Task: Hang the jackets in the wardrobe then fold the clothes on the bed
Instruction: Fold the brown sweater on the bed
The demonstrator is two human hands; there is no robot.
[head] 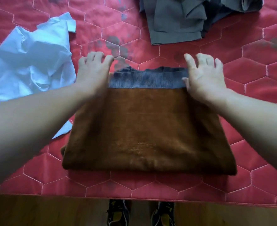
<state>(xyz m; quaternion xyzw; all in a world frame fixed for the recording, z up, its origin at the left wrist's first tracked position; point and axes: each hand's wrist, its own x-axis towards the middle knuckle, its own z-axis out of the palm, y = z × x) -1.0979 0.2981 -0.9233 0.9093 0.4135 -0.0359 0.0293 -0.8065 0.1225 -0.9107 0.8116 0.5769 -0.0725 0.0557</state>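
Note:
A brown sweater (144, 128) with a grey ribbed band (144, 80) along its far edge lies folded into a rectangle on the red quilted bed (167, 185). My left hand (93, 70) rests at the sweater's far left corner, fingers loosely bent and spread over the quilt. At the far right corner my right hand (203, 74) rests the same way, fingers spread and slightly curled. Neither hand clearly grips the fabric.
A crumpled light blue shirt (31, 59) lies to the left, partly under my left forearm. Dark grey garments (183, 20) are heaped at the far side. The wooden bed edge (52, 209) and two shoes (118, 212) are at the bottom.

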